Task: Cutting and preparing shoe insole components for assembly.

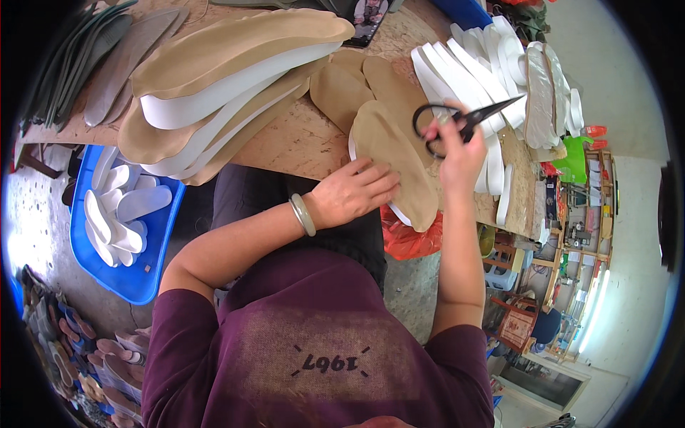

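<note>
A tan-covered insole [391, 153] with a white edge lies at the front edge of the workbench, its near end sticking out past the edge. Across it rests my left hand [354, 192], fingers bent over its top and closed on it; the thumb is hidden. Black-handled scissors [494, 111] are in my right hand [462, 153], raised over the right side of the bench. Their blades point up and to the right, away from the insole. Beyond it are loose tan pieces [339, 93]. To the left, tan-covered white insoles [235, 53] are stacked.
White sole pieces [467, 75] stand in rows at the right of the workbench [278, 146]. Dark flat sheets [89, 53] lie far left. A phone [369, 21] is at the back. Below are a blue bin [160, 235] of white pieces and a red bag [407, 239].
</note>
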Motion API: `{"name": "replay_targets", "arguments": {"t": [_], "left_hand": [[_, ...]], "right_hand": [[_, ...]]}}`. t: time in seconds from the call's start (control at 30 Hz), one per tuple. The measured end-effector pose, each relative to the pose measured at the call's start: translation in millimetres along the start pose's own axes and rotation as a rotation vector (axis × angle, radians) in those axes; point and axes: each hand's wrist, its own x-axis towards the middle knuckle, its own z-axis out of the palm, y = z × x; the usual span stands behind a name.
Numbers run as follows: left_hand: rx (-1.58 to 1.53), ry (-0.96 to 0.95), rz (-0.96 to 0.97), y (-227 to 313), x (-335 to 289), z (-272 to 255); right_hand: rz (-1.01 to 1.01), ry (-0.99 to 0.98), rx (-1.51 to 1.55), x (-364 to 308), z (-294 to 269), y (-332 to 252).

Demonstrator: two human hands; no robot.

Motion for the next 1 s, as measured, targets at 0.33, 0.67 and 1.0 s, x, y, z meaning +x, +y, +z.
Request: {"name": "replay_targets", "arguments": {"t": [0.33,0.67,1.0], "left_hand": [[-0.064,0.12,0.048,4,-1,10],[-0.109,0.137,-0.019,8,-4,14],[-0.09,0.107,-0.033,16,-6,10]], "right_hand": [[-0.624,-0.144,-0.759,-43,29,40],[0.037,0.31,0.015,7,21,16],[0.059,0.014,-0.593,-11,38,12]]}}
